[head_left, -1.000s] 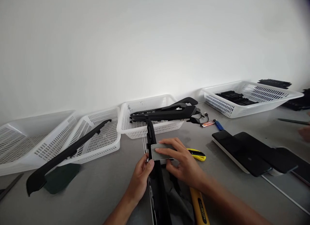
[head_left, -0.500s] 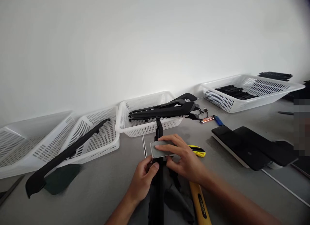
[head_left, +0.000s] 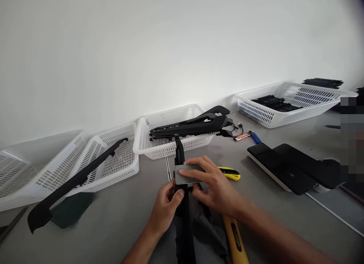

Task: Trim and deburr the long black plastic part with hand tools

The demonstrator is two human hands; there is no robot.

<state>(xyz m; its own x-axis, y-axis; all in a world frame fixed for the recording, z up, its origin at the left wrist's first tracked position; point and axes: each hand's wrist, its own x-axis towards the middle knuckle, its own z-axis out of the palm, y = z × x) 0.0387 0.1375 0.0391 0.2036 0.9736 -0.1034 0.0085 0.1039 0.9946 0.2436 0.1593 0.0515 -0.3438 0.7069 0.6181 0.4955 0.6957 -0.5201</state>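
A long black plastic trim piece (head_left: 184,230) runs away from me across the middle of the table. My left hand (head_left: 163,209) is closed round it from the left, thumb on top. In my right hand (head_left: 217,186) is a flat grey rectangular block (head_left: 184,179) with rounded corners, its fingers spread over the top. The block lies crosswise over the trim piece; its underside is hidden. Just beyond my right hand lies a yellow and black utility knife (head_left: 231,173), partly covered. Below that wrist are a yellow tool handle (head_left: 235,239) and a dark cloth (head_left: 209,233).
A white basket (head_left: 155,154) ahead holds several black trim pieces (head_left: 193,128). Another trim piece (head_left: 85,173) leans across a left basket (head_left: 110,182). Black parts fill part of the right basket (head_left: 256,114). Phones (head_left: 281,171) and a blue lighter (head_left: 255,137) lie at right.
The block and the far end of the trim piece have shifted slightly left in view, along with both hands. My grips look the same.
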